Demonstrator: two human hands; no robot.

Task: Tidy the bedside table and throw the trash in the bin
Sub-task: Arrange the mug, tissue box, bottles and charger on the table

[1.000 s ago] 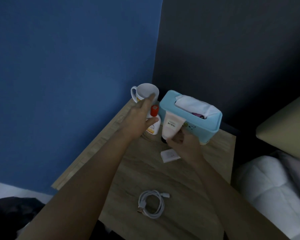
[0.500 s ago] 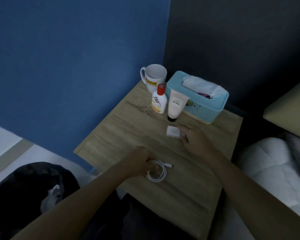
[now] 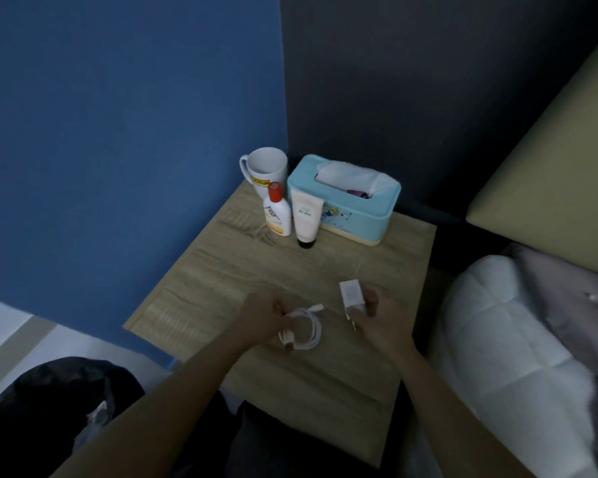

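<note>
My left hand (image 3: 258,317) grips a coiled white cable (image 3: 306,331) just above the wooden bedside table (image 3: 325,267). To its right, my right hand (image 3: 380,317) holds a small white charger plug (image 3: 350,294), prongs pointing down toward me. At the table's back stand a white mug (image 3: 268,169), a white bottle with a red cap (image 3: 277,212), a pale tube on its black cap (image 3: 305,219) and a light blue tissue box (image 3: 346,201) with a white tissue sticking out.
A bin lined with a black bag (image 3: 59,405) sits on the floor at lower left. The blue wall (image 3: 128,132) runs along the table's left side. A bed with white bedding (image 3: 511,332) and a beige headboard (image 3: 549,167) borders the right.
My left hand left the mug, came down and lifted the coiled cable. My right hand released the tube, picked up the charger plug and drew it toward me.
</note>
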